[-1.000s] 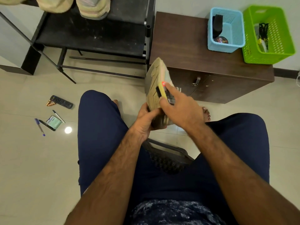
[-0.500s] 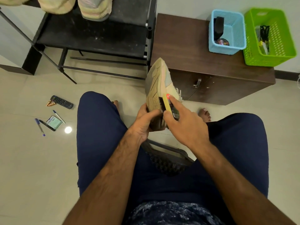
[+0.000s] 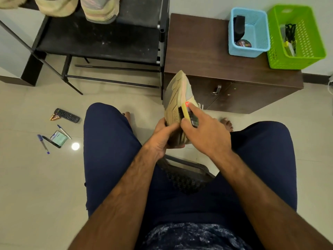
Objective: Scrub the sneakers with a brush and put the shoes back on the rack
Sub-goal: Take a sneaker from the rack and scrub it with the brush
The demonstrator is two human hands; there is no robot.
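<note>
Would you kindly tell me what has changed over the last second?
The right hand drew the brush down the sole of the sneaker, toward the person. The left hand still grips its lower end; the shoes on the rack stayed put.

A black metal shoe rack (image 3: pixel 100 42) stands left of a brown wooden counter (image 3: pixel 198 47). On the counter, a blue plastic basket (image 3: pixel 246 51) sits left of a green plastic basket (image 3: pixel 288 64).

L hand (image 3: pixel 163 137) grips sneaker (image 3: pixel 177 98) sole-up; R hand (image 3: pixel 205 133) presses yellow brush (image 3: pixel 185 112) on sole.
</note>
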